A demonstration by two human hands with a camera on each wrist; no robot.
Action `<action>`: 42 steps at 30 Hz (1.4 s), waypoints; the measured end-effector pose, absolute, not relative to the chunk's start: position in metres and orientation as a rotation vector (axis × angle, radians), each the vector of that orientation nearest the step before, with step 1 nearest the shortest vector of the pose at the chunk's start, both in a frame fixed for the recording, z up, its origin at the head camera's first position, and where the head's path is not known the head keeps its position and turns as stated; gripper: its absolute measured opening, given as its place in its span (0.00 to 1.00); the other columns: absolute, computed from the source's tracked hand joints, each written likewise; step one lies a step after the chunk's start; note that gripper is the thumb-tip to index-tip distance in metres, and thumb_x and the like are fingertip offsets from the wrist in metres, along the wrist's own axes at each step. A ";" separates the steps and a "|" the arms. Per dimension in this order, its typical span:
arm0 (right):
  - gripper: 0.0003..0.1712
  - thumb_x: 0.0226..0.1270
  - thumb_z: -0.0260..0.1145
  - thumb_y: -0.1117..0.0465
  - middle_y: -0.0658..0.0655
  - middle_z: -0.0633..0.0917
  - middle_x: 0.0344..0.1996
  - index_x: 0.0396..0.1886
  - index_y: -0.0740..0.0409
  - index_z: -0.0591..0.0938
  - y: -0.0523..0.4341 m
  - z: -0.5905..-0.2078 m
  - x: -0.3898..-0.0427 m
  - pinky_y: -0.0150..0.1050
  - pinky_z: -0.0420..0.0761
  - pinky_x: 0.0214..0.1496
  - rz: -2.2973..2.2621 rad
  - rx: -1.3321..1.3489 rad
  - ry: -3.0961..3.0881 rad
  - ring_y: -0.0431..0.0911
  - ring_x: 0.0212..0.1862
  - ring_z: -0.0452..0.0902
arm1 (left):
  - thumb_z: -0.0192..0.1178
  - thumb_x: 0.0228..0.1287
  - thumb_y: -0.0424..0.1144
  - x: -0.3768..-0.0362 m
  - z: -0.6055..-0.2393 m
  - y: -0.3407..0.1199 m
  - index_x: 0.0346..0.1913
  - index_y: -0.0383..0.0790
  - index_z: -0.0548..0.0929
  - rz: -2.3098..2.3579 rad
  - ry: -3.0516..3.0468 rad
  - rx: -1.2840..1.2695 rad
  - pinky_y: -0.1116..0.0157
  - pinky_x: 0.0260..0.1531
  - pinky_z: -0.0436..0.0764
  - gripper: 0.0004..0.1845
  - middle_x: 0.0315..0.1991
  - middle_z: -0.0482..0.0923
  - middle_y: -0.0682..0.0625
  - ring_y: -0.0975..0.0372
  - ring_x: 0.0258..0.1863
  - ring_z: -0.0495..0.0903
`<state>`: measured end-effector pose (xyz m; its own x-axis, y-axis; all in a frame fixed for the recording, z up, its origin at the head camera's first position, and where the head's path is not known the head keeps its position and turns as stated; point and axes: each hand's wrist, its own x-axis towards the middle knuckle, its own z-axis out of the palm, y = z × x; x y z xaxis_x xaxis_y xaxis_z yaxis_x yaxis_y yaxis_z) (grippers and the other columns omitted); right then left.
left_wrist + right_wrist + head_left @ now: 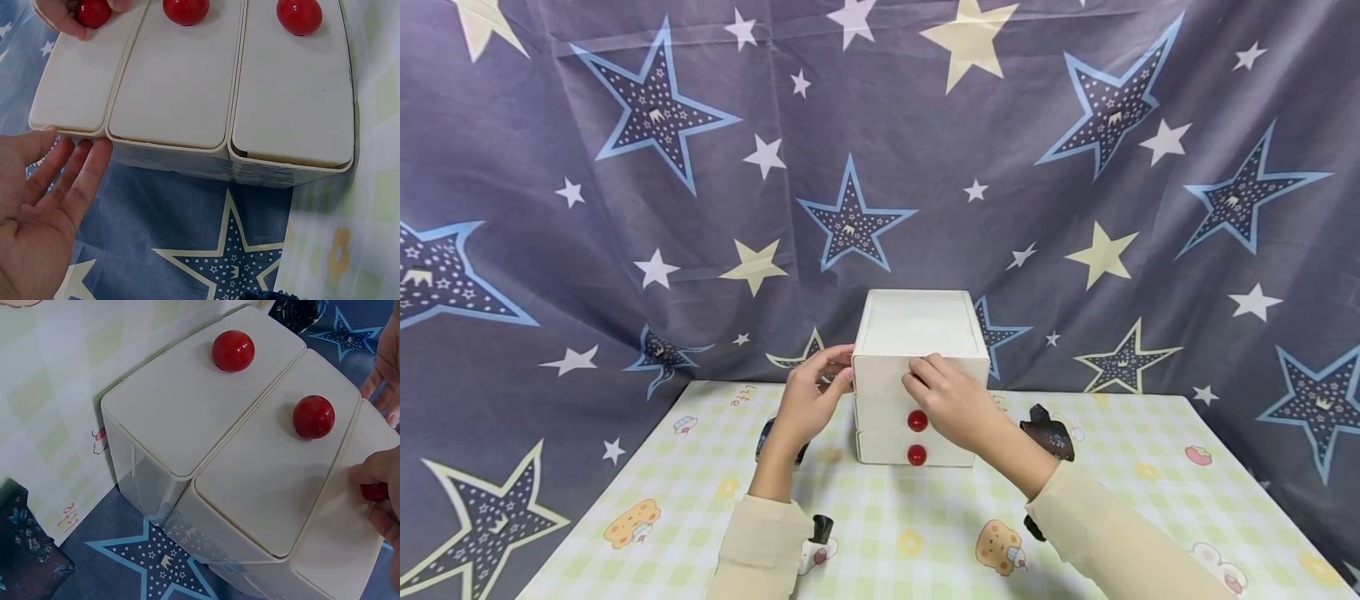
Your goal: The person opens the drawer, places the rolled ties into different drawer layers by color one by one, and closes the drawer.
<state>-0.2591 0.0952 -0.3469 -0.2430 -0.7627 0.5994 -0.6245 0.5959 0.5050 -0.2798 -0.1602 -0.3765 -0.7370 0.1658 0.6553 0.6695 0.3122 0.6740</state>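
Note:
A small white cabinet of three stacked drawers stands on the table, each drawer front bearing a round red knob. My right hand pinches the top drawer's knob between thumb and fingers. That knob is hidden in the head view but partly visible in both wrist views. At the cabinet's upper left side, my left hand rests its fingertips against the edge, fingers nearly straight. The middle knob and the bottom knob are untouched. All the drawer fronts look flush with the cabinet.
A tablecloth with green checks and cartoon prints covers the table. Behind the cabinet hangs a dark curtain with stars. Dark straps of the wrist gear show beside the forearms.

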 end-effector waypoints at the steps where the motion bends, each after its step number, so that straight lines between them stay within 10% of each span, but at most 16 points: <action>1: 0.11 0.66 0.68 0.71 0.60 0.83 0.46 0.47 0.63 0.86 0.096 -0.347 -0.259 0.40 0.82 0.48 -0.193 1.109 -1.954 0.53 0.44 0.78 | 0.63 0.73 0.32 -0.280 -0.377 -0.160 0.63 0.43 0.82 -1.430 -2.107 -0.740 0.62 0.36 0.88 0.18 0.49 0.84 0.47 0.56 0.44 0.87; 13: 0.12 0.61 0.72 0.61 0.56 0.82 0.40 0.44 0.58 0.86 0.097 -0.351 -0.249 0.45 0.80 0.47 -0.118 1.121 -1.861 0.53 0.44 0.78 | 0.61 0.71 0.23 -0.254 -0.354 -0.150 0.62 0.27 0.79 -1.409 -2.099 -0.735 0.54 0.35 0.88 0.18 0.48 0.83 0.36 0.45 0.43 0.86; 42: 0.12 0.57 0.68 0.62 0.54 0.82 0.38 0.42 0.55 0.84 0.092 -0.400 -0.249 0.43 0.78 0.44 -0.190 1.147 -1.867 0.52 0.42 0.76 | 0.63 0.72 0.31 -0.280 -0.376 -0.161 0.63 0.43 0.82 -1.400 -2.110 -0.742 0.63 0.34 0.88 0.19 0.49 0.84 0.47 0.57 0.42 0.87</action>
<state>-0.2491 0.0921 -0.4002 -0.1559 -0.7730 0.6150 -0.6334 0.5559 0.5382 -0.2798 -0.1605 -0.3764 -0.7274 0.1661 0.6658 0.6780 0.3235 0.6600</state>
